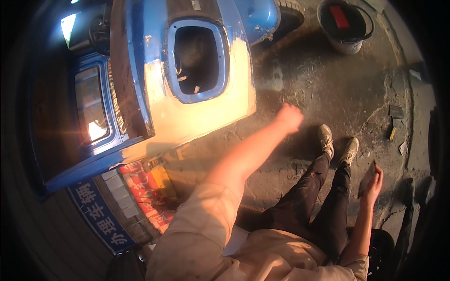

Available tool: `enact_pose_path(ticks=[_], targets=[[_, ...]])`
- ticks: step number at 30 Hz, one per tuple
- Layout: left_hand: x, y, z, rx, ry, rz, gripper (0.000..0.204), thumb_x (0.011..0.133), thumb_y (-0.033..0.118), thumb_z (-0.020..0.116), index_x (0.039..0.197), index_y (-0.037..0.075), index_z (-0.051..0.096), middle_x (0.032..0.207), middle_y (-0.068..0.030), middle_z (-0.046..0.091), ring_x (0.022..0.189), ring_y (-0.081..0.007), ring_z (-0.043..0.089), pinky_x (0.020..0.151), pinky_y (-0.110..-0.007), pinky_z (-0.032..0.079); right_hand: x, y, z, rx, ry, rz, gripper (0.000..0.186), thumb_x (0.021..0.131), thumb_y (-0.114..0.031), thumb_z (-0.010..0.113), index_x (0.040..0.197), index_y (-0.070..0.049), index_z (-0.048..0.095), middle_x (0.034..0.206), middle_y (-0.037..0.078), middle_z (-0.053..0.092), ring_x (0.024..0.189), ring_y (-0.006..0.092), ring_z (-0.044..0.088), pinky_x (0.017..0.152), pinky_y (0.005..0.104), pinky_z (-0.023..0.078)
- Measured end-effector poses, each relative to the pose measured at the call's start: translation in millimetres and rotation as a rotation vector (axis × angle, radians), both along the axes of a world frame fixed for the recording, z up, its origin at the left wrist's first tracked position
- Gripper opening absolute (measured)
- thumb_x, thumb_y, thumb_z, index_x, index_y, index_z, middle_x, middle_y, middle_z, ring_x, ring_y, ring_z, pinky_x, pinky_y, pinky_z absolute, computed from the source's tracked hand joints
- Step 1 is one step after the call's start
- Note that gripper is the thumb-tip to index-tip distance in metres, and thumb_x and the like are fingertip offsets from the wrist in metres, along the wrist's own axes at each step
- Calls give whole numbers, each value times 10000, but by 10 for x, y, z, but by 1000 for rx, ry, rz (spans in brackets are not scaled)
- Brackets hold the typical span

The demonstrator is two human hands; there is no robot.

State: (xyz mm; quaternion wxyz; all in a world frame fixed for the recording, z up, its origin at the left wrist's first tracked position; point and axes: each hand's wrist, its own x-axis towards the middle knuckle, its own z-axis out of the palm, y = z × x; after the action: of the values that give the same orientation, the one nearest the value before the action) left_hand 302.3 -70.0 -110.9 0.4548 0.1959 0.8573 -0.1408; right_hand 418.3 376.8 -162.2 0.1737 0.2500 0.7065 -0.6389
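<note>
My left hand [289, 118] is raised over the floor, just right of a vehicle's blue body panel and apart from it. Its fingers are curled into a fist, and whatever may be inside is hidden. Low on the right, my right hand [372, 186] grips a thin flat dark plate [365, 181] by its edge; its exact kind is unclear. A cream-coloured coat [197, 117] covers the panel's lower part. Above it, a rounded opening with a blue rim [216, 86] shows a dark inside with loose wire ends.
A bucket [346, 47] with a red block on top stands at the far right, near a tyre [291, 16]. Scraps lie by a floor crack, including a small yellow item [392, 134]. A red printed sheet [147, 196] and a blue sign [101, 213] are at lower left.
</note>
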Motion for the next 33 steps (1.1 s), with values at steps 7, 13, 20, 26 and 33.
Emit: enact_pose_path(ticks=[7, 13, 20, 26, 33], targets=[[48, 785, 1235, 48, 188, 109, 675, 771, 454, 823, 1247, 22, 615, 1124, -114, 627, 1007, -279, 654, 859, -462, 501, -259, -826, 385, -270, 18, -10, 428, 1082, -371, 514, 1276, 3, 585, 1180, 53, 609, 1116, 148, 534, 1014, 305, 409], [83, -63, 2327, -741, 19, -70, 786, 881, 193, 663, 1533, -122, 359, 1527, -256, 503, 920, -260, 693, 757, -454, 553, -225, -739, 406, -267, -10, 31, 379, 1078, -333, 540, 1257, -4, 598, 1168, 37, 606, 1119, 139, 518, 1021, 290, 387], [149, -391, 2426, -776, -192, -585, 456, 890, 159, 646, 1307, -23, 678, 1449, -218, 589, 1040, -268, 687, 804, -488, 554, -174, -467, 552, -231, -17, -32, 329, 1073, -307, 565, 1229, -23, 619, 1160, 43, 619, 1107, 151, 534, 1003, 313, 418], [569, -898, 2193, -665, -183, -653, 339, 879, 135, 658, 1172, 7, 768, 1276, -215, 698, 1198, -419, 623, 1021, -718, 408, -155, -307, 348, -204, 10, -141, 274, 1039, -306, 634, 1095, -38, 628, 970, 25, 623, 897, 122, 532, 808, 294, 454], [-237, 48, 2313, -199, -29, -25, 437, 861, 494, 682, 1080, 131, 785, 1054, -88, 768, 970, -309, 749, 679, -532, 589, -214, -171, 204, -86, 65, -395, 286, 1044, -310, 635, 1012, -27, 649, 811, -8, 603, 756, 75, 481, 670, 268, 421]])
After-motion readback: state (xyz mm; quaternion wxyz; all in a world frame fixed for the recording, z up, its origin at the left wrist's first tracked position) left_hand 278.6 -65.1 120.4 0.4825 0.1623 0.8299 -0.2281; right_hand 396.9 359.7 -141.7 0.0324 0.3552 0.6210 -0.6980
